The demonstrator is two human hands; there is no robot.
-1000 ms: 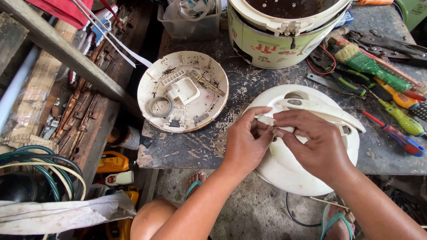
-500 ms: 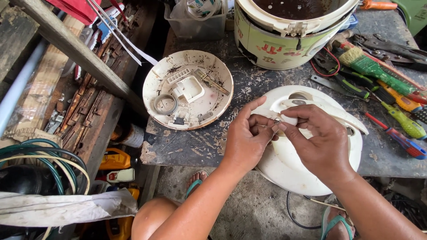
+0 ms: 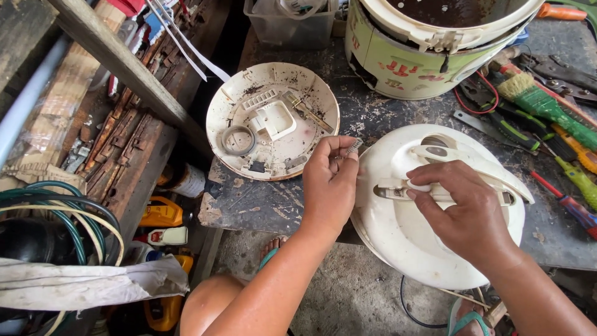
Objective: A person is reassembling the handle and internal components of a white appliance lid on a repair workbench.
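Lid: a round white rice-cooker lid [image 3: 410, 242] lies flat on the dark workbench [image 3: 273, 199], overhanging the near edge. Its surface is yellowed and scuffed; a white handle bar [image 3: 472, 165] runs across the top from 9 to 3 o'clock.
Right hand: the right hand [image 3: 463, 214] rests on the lid, fingers curled together onto the handle's latch end at 9 o'clock, thumb pressed against it.
Left hand: the left hand [image 3: 329, 186] sits at 9 o'clock of the lid, just off its rim. Thumb and forefinger are pinched tight on a small metal spring [image 3: 354, 146], held upright.
Base plate: a round cream plate [image 3: 272, 121], stained and speckled, lies at 11 o'clock of the left hand, apart from the lid.
Cooker body: a green-and-cream cooker body [image 3: 429, 53] stands at 12 o'clock, beyond the lid.
Tools: a green brush [image 3: 541, 102] and screwdrivers [image 3: 569, 171] lie at 2 o'clock of the lid.
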